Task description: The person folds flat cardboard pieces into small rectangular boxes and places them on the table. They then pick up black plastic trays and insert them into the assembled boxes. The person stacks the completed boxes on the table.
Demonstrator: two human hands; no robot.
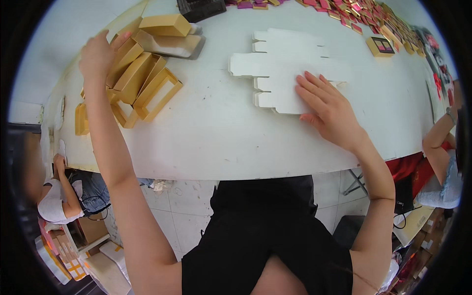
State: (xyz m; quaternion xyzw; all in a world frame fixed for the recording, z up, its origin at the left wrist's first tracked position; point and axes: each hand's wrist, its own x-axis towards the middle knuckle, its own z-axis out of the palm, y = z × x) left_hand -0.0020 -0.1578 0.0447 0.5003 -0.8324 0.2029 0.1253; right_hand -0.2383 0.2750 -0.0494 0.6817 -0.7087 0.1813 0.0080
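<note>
White flat cardboard [275,64], cut with little flaps along the edges, on the white table [211,142], a bit right of the middle. On top of its right part, the right hand [334,110], palm down and flat, fingers straight and a little apart. Far to the left, the left hand [98,56], right at the heap of gold boxes [135,78]; fingertips partly hidden, so hard to tell whether pinching a box or just touching one. In the heap, long boxes tipped this way and that, some with hollow insides showing. Near the back of the heap, a black tray [200,9]. At the far right, lots of little pink and gold boxes [346,12], all jumbled. Just in front of them, one small gold box [376,47] with dark squares. By the table's left end, another person's hand [59,162]. Off to the right, another person's bent arm [436,135].
</note>
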